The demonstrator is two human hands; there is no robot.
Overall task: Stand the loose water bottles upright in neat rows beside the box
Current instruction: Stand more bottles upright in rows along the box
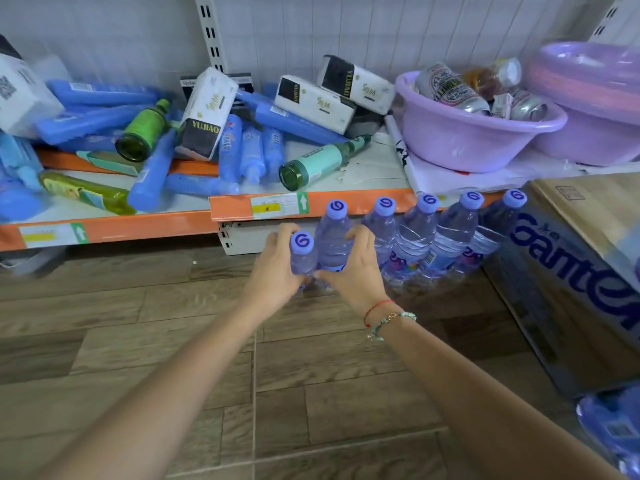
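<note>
both hands are down on the floor at the near end of the row. the left hand [277,268] is wrapped round the front bottle [303,252], fingers curled behind it, and the right hand [356,268] has its fingers curled round the next bottle [333,233] at the front one's one o'clock. it looks like a squeeze from both sides to bring the two flush, so the line stays tight.

from there the row of upright bottles [450,230] runs off toward two o'clock, caps up, shoulder to shoulder, with the last one touching the cardboard box [571,271]. that box serves as the stop the row is built against, and the shelf edge [311,202] backs it.

more wrapped bottles [613,427] lie at five o'clock by the near corner of the box, so by my reckoning there is stock left to stand.

up on the shelf at one o'clock, a purple basin [467,140] holds cans and a bottle lying on their sides, and more purple basins sit just beside it at its three o'clock. their contents i cannot tell.
</note>
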